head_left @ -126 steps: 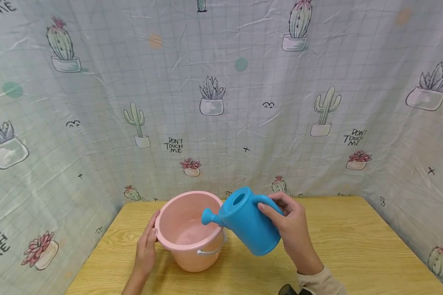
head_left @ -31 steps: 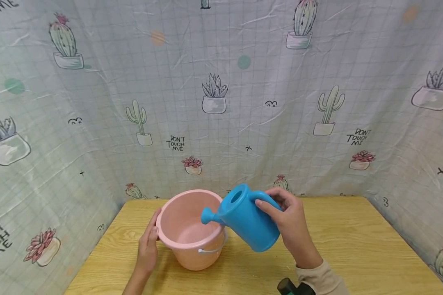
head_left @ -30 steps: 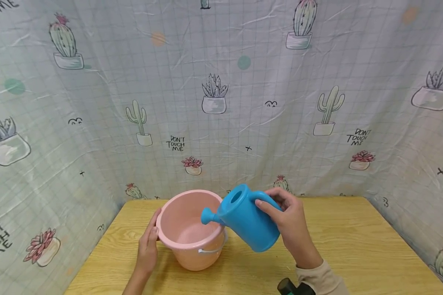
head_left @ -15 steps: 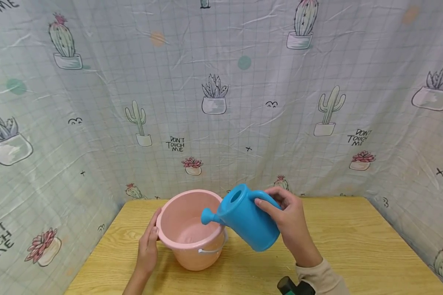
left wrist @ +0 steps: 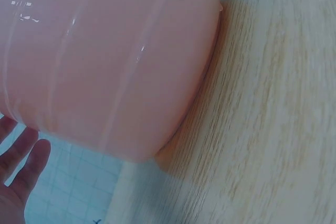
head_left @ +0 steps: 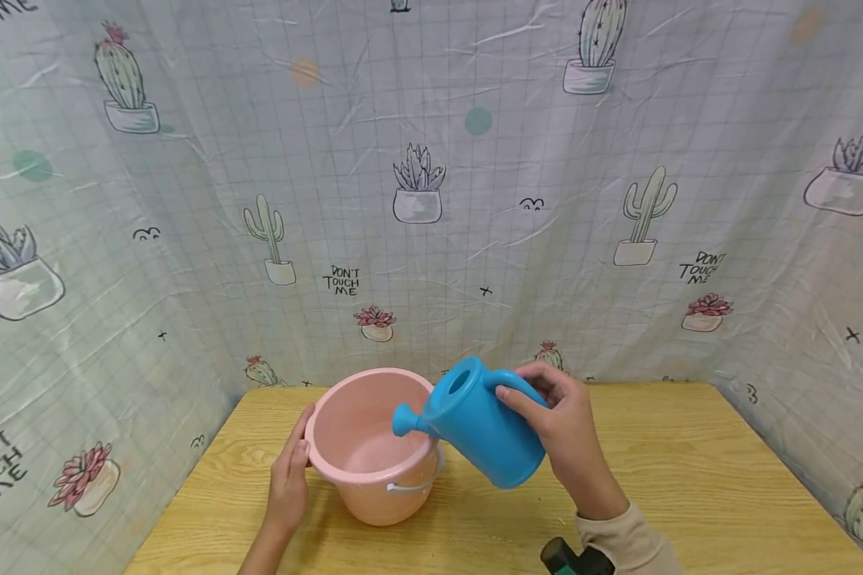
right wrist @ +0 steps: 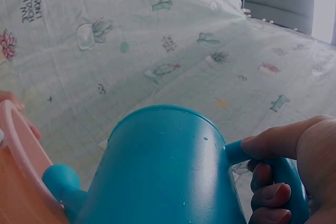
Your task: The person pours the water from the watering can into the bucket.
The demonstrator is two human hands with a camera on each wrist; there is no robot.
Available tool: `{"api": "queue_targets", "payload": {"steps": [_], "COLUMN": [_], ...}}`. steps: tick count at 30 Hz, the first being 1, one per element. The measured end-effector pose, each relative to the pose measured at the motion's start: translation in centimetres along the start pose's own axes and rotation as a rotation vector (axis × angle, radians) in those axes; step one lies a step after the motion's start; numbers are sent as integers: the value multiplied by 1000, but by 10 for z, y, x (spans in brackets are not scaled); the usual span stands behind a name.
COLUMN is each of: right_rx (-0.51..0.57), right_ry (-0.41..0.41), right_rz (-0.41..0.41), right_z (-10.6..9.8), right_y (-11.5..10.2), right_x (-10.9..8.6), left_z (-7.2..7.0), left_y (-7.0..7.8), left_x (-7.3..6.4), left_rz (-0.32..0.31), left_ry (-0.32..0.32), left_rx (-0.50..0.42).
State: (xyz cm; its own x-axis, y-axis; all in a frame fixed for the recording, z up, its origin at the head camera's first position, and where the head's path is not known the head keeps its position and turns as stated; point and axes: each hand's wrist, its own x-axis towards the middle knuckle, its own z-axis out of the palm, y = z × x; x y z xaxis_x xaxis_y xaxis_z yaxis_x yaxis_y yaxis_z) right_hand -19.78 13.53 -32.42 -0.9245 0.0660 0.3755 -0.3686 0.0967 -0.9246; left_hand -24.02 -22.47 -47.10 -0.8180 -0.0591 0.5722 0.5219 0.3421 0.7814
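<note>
A pink bucket (head_left: 384,499) stands on the wooden table, its pale handle (head_left: 413,485) hanging down in front. My left hand (head_left: 288,483) rests against the bucket's left side just under the rim; in the left wrist view its fingers (left wrist: 34,163) look fairly straight against the wall. A blue watering can (head_left: 489,435) is held in the air by my right hand (head_left: 564,431), fingers curled round its handle with the thumb on top. The can tilts left, its spout (head_left: 406,420) over the bucket's opening. No stream from the spout can be made out. Droplets dot the can in the right wrist view.
A wooden table (head_left: 676,463) lies under everything. Cactus-printed curtains (head_left: 467,239) enclose it at the back and both sides. At the bottom edge, a black device (head_left: 575,557) sits by my right sleeve (head_left: 626,539).
Over about four seconds the can has risen very slightly and still tilts over the bucket. Both hands keep their places. The head view has shifted a little.
</note>
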Motion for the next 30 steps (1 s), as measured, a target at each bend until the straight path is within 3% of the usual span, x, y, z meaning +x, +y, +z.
{"api": "queue_targets", "payload": {"steps": [7,17,25,30], "right_rx": [0,16,4,3], "right_ry": [-4,-38,-49,-53], "right_rz": [-11,-28,-28,-30], "right_z": [-2,-5,-7,-9], "right_y": [0,1,0,-1], "right_x": [-4,-9,-11,-13], "left_z": [2,4,4,4], "left_y": [0,7,8,8], "left_x": [-5,-12,-17,-18], "left_rz": [0,65,1,-1], "left_ry": [16,56,35,45], "left_rx": [7,7,21,35]}}
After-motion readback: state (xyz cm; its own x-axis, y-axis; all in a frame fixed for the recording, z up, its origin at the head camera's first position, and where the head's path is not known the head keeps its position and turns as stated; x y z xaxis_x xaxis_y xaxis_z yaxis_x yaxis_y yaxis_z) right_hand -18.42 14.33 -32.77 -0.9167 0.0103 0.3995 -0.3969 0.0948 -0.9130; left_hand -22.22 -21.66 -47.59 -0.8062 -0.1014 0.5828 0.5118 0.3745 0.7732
